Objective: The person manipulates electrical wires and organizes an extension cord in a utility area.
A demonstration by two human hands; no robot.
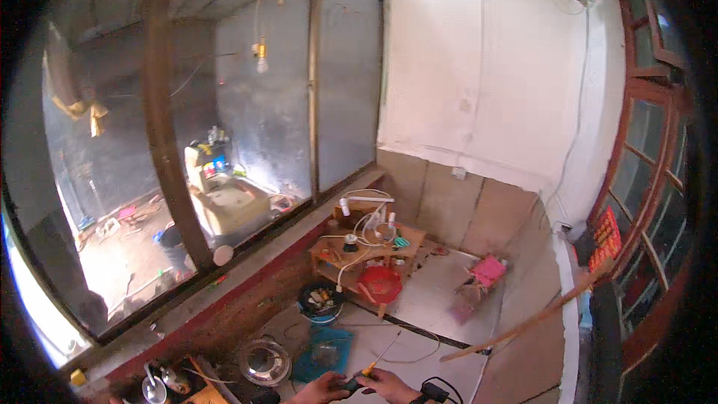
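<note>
Nearest, at the lower edge, the person's left hand (pixel 327 388) is gripping a small dark green object (pixel 351 384), its kind too blurred to tell. The right hand (pixel 391 387) is gripping the yellow-and-dark handle of a screwdriver (pixel 368 369), just in front of the body. Both hands are sitting close together, fingers curling inward; the thin, straight metal shaft is pointing away, up and rightward. A black looped cable (pixel 451 382) is curving beside the right wrist.

Just beyond, a round, shiny metal basin (pixel 265 361) is lying left of a flat, squarish teal tray (pixel 305 365) on the smooth pale floor. Farther on, a round black tub (pixel 303 304) is holding mixed small pieces, near a glossy red plastic basin (pixel 380 284). Behind them, a low brown wooden table (pixel 327 256) is bearing tangled white cords (pixel 368 226). A bright pink-topped stool (pixel 488 271) is standing to its right. A long, rough wooden pole (pixel 523 320) is slanting at the right, and above its upper end a red panel (pixel 604 238) is showing yellow marks too small to read. Brown tiles (pixel 441 198) are lining the white far wall (pixel 434 67).
</note>
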